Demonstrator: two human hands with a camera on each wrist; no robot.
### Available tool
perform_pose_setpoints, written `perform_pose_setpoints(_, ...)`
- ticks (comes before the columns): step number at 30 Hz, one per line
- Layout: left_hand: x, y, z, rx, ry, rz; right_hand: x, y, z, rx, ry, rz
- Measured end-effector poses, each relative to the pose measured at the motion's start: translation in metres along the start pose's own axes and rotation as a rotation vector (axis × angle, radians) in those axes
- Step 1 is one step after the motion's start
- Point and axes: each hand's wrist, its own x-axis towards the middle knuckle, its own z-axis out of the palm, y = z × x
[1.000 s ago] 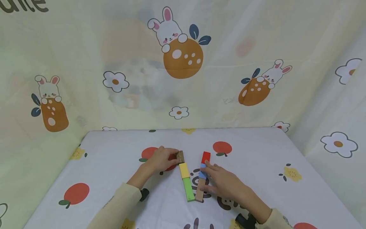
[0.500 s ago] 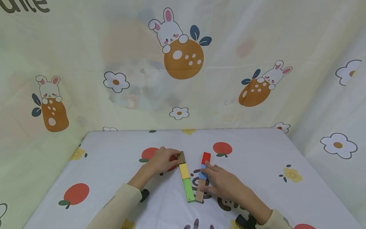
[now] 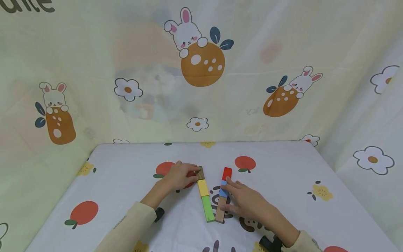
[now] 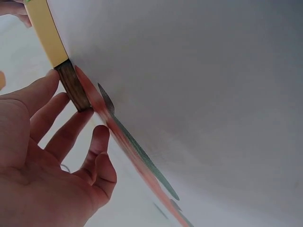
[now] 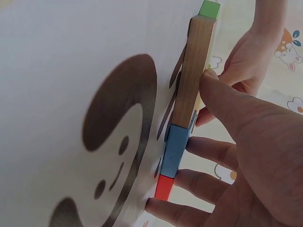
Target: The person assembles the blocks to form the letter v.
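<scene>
Two rows of wooden blocks lie on the cloth in a narrow V, their near ends close together. The left row has a dark brown block at the far end, then a yellow block and a green block. My left hand pinches the dark brown block between thumb and fingers. The right row runs from a red block through a blue block to a longer plain wood block. Along its outer side rests my right hand, fingers spread, the thumb against the plain wood block.
A white cloth printed with fruit, flowers and a cartoon animal covers the table. Behind it hangs a pale curtain with rabbit prints. Black wrist straps show at both sleeves.
The dark brown block has shifted slightly right and turned more into line with the yellow block, my left hand following. My right hand and its row look unmoved.
</scene>
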Motion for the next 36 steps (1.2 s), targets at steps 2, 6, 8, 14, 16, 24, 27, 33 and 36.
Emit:
perform_pose_setpoints(2, -0.0001, -0.0002, 0.0001, 0.002, 0.003, 0.004, 0.0, -0.0004, -0.0003, 0.001, 0.0, 0.001)
perform_pose_setpoints(6, 0.0005, -0.001, 0.0007, -0.001, 0.007, 0.009, -0.0001, -0.0007, -0.0007, 0.0, 0.0, 0.002)
perform_pose_setpoints(8, 0.0009, -0.0011, 0.0011, -0.002, 0.008, 0.009, -0.0002, -0.0007, -0.0007, 0.001, -0.001, 0.005)
perform_pose_setpoints(14, 0.0007, -0.0006, 0.0014, -0.004, 0.009, 0.003, 0.0, -0.0007, -0.0003, 0.001, -0.002, 0.01)
perform_pose_setpoints(16, 0.0004, -0.0005, 0.0014, -0.004, 0.01, 0.001, 0.0001, -0.0007, -0.0002, 0.001, -0.001, 0.01)
perform_pose_setpoints(24, 0.0004, -0.0007, 0.002, 0.0, 0.013, 0.004, 0.0003, 0.0001, -0.0001, 0.003, 0.0, 0.009)
perform_pose_setpoints(27, 0.0004, -0.0008, 0.0022, 0.002, 0.014, 0.005, 0.0004, -0.0001, -0.0001, 0.005, -0.001, 0.011)
perform_pose_setpoints(33, 0.0004, -0.0005, 0.0018, -0.007, 0.017, 0.01, 0.0004, -0.0014, -0.0005, 0.005, 0.002, 0.015)
perform_pose_setpoints(36, -0.0001, -0.0001, 0.0015, -0.009, 0.018, 0.005, 0.0002, -0.0019, -0.0008, 0.006, 0.004, 0.013)
